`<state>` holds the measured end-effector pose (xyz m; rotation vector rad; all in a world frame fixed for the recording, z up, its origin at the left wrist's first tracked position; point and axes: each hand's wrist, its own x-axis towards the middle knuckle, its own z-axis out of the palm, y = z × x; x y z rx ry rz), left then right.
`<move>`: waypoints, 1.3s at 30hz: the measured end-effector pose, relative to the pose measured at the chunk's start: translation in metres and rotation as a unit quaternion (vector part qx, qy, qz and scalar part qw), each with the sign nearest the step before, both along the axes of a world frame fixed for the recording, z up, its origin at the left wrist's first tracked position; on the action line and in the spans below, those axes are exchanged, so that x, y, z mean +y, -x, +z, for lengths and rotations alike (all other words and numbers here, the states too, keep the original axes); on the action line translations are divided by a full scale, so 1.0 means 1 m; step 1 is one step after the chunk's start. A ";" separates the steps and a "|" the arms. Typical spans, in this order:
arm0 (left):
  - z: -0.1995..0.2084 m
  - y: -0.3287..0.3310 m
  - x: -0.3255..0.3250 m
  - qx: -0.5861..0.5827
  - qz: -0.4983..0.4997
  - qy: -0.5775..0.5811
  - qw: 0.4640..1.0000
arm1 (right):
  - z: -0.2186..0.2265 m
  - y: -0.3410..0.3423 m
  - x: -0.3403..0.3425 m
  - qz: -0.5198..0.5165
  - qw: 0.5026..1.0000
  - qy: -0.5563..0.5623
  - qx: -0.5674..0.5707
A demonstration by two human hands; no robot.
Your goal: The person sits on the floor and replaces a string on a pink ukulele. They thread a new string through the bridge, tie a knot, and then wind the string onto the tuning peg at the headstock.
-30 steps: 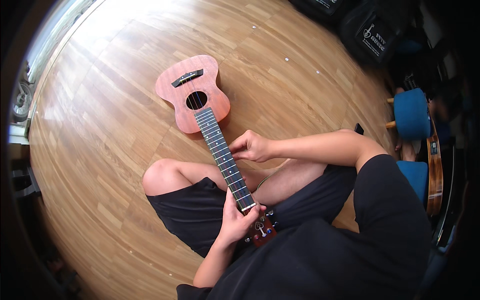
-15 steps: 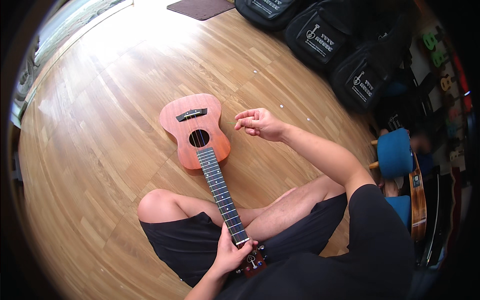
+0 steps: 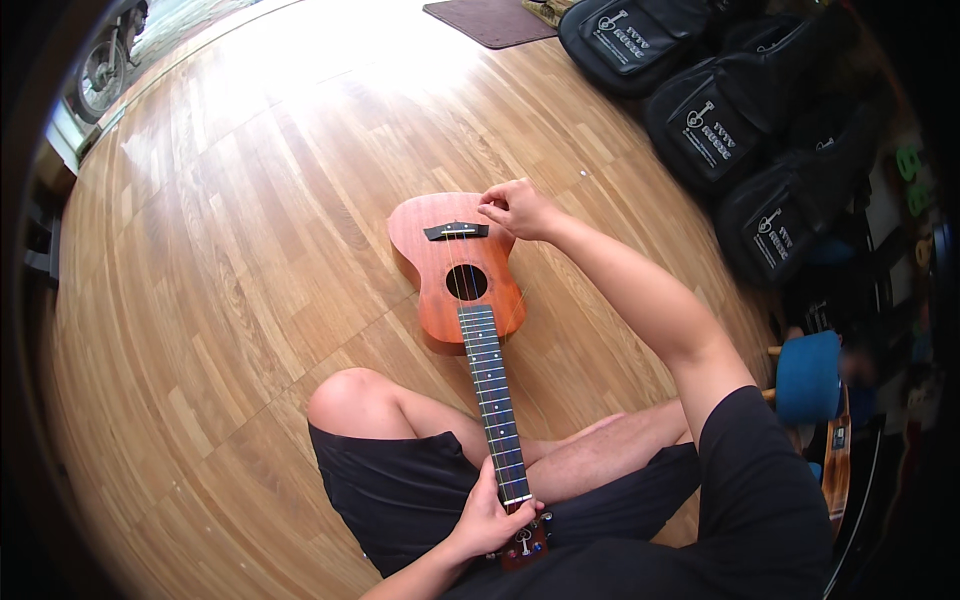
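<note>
Wooden flooring (image 3: 250,270) is spreading beneath the ukulele (image 3: 483,340), probably light, stiff and fragile, best held by its neck (image 3: 500,425), which the left hand (image 3: 486,522) is grasping, while the right hand (image 3: 523,212) is pinching its fingers (image 3: 492,207) near the bridge (image 3: 456,232), contents unclear.

My right hand (image 3: 522,208) pinches thumb to fingertips, its forearm (image 3: 640,285) reaching out behind them; my left hand (image 3: 488,520) curls in a grip, wrist behind its fingers.
</note>
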<state>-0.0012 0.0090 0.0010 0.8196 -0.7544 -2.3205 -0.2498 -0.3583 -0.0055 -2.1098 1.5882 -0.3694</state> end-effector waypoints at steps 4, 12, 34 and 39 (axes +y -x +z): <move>0.000 0.002 0.000 0.001 0.002 -0.004 1.000 | -0.027 0.004 -0.018 -0.111 0.962 -0.172 -0.181; 0.002 0.000 -0.003 0.003 -0.004 -0.003 1.000 | -0.031 -0.006 -0.018 -0.174 0.959 -0.190 -0.114; 0.002 0.002 -0.001 -0.004 -0.003 -0.006 1.000 | -0.006 -0.013 -0.016 0.048 0.993 -0.096 0.050; 0.001 0.002 -0.001 -0.008 -0.006 -0.006 1.000 | 0.000 -0.020 -0.022 0.058 0.987 -0.113 0.099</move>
